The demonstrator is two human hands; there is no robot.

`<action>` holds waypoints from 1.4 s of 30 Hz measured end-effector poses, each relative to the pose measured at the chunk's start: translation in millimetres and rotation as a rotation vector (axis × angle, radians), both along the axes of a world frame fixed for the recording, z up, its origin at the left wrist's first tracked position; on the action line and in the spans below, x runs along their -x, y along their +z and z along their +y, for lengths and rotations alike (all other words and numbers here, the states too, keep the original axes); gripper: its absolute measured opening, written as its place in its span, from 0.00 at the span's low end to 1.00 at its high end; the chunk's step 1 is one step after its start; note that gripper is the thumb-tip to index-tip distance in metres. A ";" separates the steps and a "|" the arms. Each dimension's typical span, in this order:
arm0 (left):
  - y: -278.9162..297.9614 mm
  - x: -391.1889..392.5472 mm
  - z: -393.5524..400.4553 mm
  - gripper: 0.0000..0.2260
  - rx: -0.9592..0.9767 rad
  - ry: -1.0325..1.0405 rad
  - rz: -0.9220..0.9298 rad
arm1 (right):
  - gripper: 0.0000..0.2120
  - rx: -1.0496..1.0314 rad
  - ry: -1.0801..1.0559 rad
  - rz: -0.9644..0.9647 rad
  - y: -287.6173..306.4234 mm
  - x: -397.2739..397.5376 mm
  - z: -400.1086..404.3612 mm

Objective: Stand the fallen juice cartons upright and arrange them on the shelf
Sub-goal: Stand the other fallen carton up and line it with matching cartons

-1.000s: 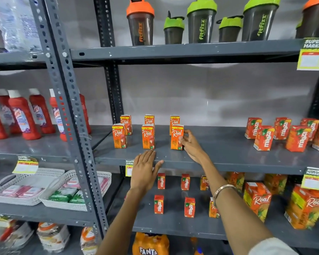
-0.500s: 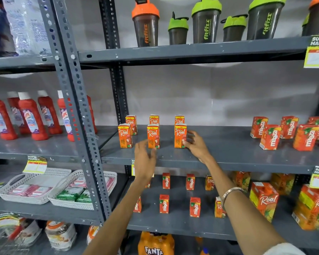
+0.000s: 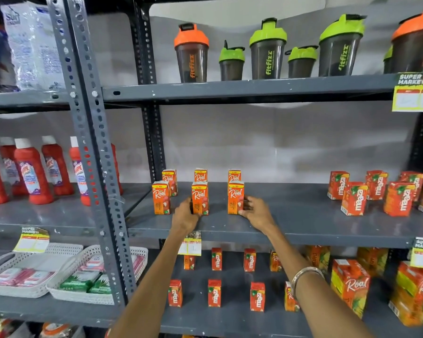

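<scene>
Near the shelf's (image 3: 303, 230) front edge, our left hand (image 3: 185, 215) grips the middle carton (image 3: 200, 198); our right hand (image 3: 257, 212) grips the right carton (image 3: 235, 197).

Two bare forearms, no sleeves in view along either arm, left hand (image 3: 185, 214) without rings or watch, right hand (image 3: 257, 212) likewise ringless, a plain silver metal bangle (image 3: 305, 273) round the right wrist, smooth and unmarked
</scene>
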State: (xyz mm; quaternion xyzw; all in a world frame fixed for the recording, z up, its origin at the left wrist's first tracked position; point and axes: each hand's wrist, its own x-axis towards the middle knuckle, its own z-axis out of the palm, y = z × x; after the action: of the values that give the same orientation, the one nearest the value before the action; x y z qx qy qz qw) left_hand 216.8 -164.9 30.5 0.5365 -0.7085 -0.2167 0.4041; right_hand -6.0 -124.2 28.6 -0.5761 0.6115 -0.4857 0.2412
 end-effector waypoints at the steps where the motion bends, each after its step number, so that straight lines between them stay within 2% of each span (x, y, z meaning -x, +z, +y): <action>1: -0.3 -0.1 0.9 0.13 0.010 0.005 -0.011 | 0.24 -0.005 -0.003 0.008 -0.3 -0.4 0.3; 7: -2.4 -1.1 0.0 0.09 0.015 0.014 -0.082 | 0.22 0.011 -0.005 0.053 2.0 -1.9 4.4; 12: -2.8 -0.2 2.2 0.11 0.003 0.022 -0.113 | 0.19 0.007 -0.028 0.076 3.4 -3.5 7.1; 19: -3.1 -1.1 2.9 0.12 -0.003 0.016 -0.130 | 0.21 -0.021 -0.023 0.082 4.5 -5.0 9.3; 42: -2.4 -3.4 -0.1 0.13 -0.053 -0.017 -0.052 | 0.22 -0.015 -0.038 0.090 -1.9 -1.0 -2.0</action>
State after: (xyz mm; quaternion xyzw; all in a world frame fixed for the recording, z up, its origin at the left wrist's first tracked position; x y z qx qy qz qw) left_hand 220.3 -165.0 28.1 0.5465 -0.7173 -0.2248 0.3692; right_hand -4.9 -126.3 26.7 -0.5840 0.6362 -0.4592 0.2083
